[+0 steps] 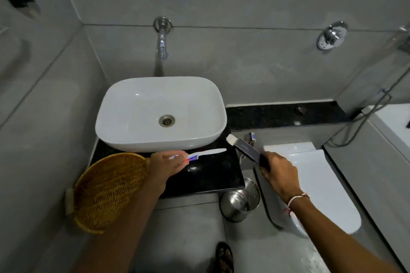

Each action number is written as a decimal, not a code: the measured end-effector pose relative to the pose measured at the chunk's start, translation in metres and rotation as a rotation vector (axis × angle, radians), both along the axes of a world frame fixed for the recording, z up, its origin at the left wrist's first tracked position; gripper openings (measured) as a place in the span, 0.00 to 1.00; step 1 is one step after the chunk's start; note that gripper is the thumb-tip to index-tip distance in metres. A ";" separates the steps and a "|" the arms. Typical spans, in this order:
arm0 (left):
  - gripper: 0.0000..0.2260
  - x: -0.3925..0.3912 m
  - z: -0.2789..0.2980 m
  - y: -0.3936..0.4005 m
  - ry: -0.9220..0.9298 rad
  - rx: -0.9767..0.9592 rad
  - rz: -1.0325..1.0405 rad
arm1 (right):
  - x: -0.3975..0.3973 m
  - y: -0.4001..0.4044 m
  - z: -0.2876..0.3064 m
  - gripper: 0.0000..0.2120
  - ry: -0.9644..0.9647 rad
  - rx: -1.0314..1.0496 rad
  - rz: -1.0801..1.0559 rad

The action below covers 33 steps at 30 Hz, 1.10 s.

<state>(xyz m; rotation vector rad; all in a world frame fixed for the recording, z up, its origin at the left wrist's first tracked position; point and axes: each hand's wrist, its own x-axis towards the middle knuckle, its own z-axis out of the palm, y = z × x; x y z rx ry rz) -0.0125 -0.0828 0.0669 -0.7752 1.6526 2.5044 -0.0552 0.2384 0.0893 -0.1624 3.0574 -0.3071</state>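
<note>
My left hand (165, 165) pinches a toothbrush (206, 153) with a white, blue and red handle, held level over the black counter (213, 175) just in front of the white basin (160, 113). My right hand (277, 169) grips the lower end of a dark tube (246, 149) with a white cap; the cap points up and left toward the basin's right corner. A woven basket (106, 190) sits at the counter's left end, beside my left forearm.
A chrome wall tap (162, 40) hangs above the basin. A steel bin (240, 200) stands on the floor under the counter's right edge. A closed white toilet lid (319, 186) is on the right. A second valve (331, 35) is on the wall.
</note>
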 end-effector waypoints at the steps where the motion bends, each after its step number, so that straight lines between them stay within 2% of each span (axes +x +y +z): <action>1: 0.05 -0.003 -0.001 0.010 -0.008 -0.038 -0.008 | 0.005 0.012 -0.010 0.16 -0.032 -0.068 -0.084; 3: 0.03 -0.006 -0.004 0.030 -0.022 -0.148 0.014 | 0.010 0.029 -0.031 0.17 -0.092 -0.219 -0.249; 6: 0.02 -0.015 -0.012 0.060 -0.022 -0.153 0.012 | 0.007 0.050 -0.069 0.15 -0.183 -0.419 -0.466; 12: 0.02 -0.052 -0.043 0.125 0.002 -0.130 0.039 | -0.027 0.077 -0.160 0.13 -0.341 -0.540 -0.663; 15: 0.03 -0.078 -0.059 0.155 0.006 -0.177 0.057 | -0.050 0.085 -0.204 0.13 -0.446 -0.597 -0.691; 18: 0.06 -0.109 -0.070 0.180 0.048 -0.316 0.024 | -0.074 0.093 -0.247 0.15 -0.523 -0.593 -0.700; 22: 0.05 -0.145 -0.081 0.212 0.104 -0.653 -0.071 | -0.102 0.101 -0.302 0.23 -0.589 -0.596 -0.709; 25: 0.07 -0.162 -0.085 0.230 0.139 -0.846 -0.108 | -0.119 0.105 -0.340 0.23 -0.620 -0.561 -0.703; 30: 0.08 -0.179 -0.084 0.240 0.197 -0.992 -0.144 | -0.136 0.103 -0.390 0.23 -0.646 -0.544 -0.648; 33: 0.09 -0.184 -0.083 0.239 0.194 -1.017 -0.146 | -0.136 0.100 -0.405 0.22 -0.682 -0.544 -0.636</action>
